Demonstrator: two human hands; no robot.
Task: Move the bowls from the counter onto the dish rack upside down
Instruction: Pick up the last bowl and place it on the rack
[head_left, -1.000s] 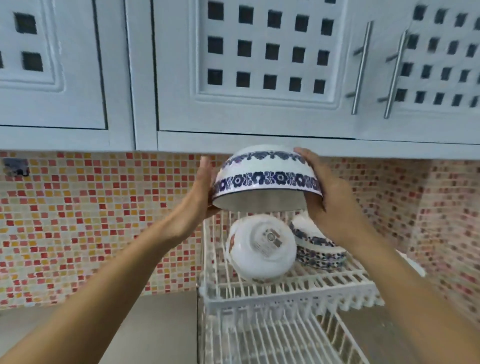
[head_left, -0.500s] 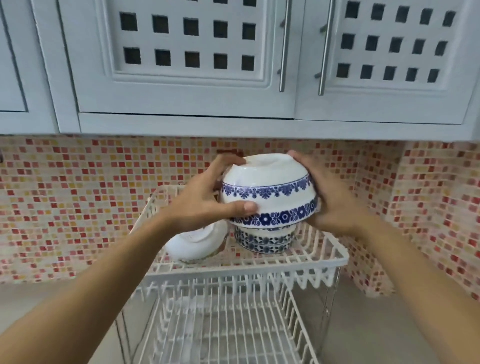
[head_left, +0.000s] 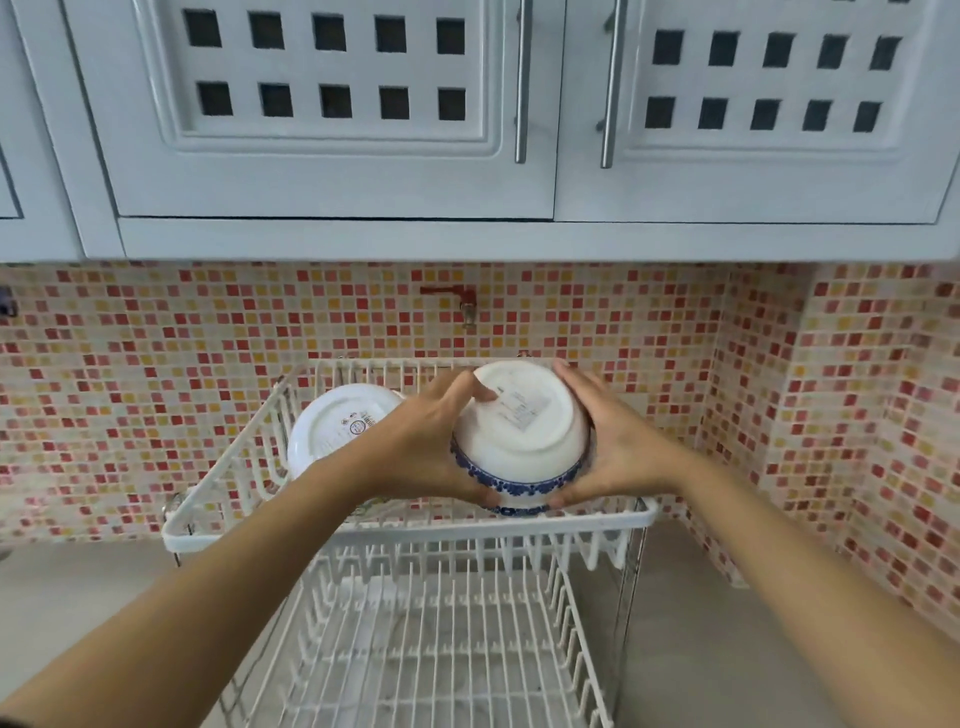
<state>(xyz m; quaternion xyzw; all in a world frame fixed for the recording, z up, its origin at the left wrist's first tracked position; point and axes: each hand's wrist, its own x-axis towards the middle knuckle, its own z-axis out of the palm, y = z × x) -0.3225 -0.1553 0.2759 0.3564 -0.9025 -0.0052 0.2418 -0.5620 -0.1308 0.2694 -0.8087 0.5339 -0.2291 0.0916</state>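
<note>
Head view, looking down at a white two-tier dish rack (head_left: 395, 530) set against a mosaic-tiled wall (head_left: 156, 364) below pale cabinets (head_left: 332, 130). Both bare hands reach over the rack's upper tier and clasp one blue-patterned bowl (head_left: 522, 441) between them. The bowl is upside down, its white base with a printed label facing up and toward the camera, its blue floral rim band lowest, just above the front edge of the upper tier. A second blue rim shows directly beneath it, so it appears to sit over another bowl, though that lower one is mostly hidden.

The left hand (head_left: 431, 447) cups the bowl's left side: its fingers are spread wide around the curve, the thumb (head_left: 480, 392) lies up on the base near the label, and the other fingers wrap under toward the rim. The right hand (head_left: 613, 452) presses flat on the bowl's right side, fingers held close together and extended along the wall, their tips near the top of the base, the thumb reaching down by the rim.

Left of the held bowl, on the same upper tier, a plain white bowl (head_left: 337, 436) rests tilted with its base showing, partly behind the left wrist. The rack's lower tier (head_left: 415, 665) has bare wires.
</note>
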